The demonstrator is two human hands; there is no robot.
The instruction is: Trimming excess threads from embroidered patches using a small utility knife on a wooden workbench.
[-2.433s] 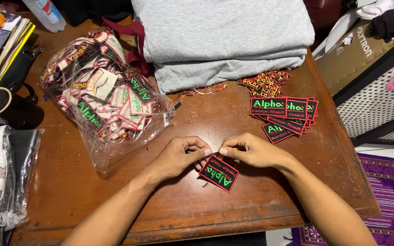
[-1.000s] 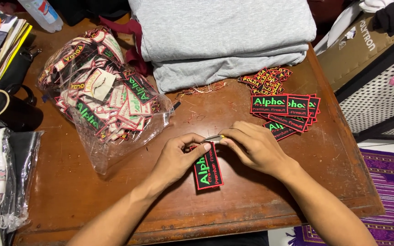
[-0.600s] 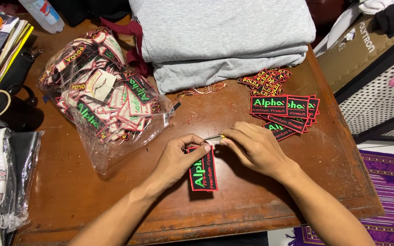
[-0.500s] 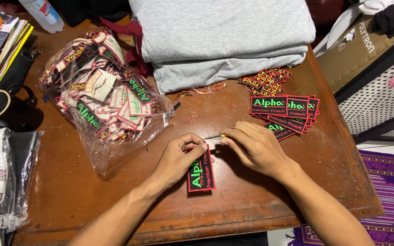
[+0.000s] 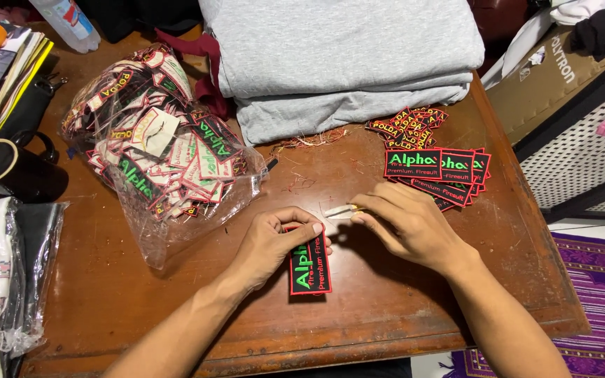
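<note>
My left hand (image 5: pixel 271 241) pinches black patch (image 5: pixel 309 262), thumb on top edge; patch now upright on wooden table (image 5: pixel 358 308), turned from slanted a moment ago. My right hand (image 5: pixel 407 227) fingertips nip small metal snips (image 5: pixel 341 210) just above. Trimmed stack (image 5: pixel 435 171) beyond, bag of patches (image 5: pixel 162 147) left.
</note>
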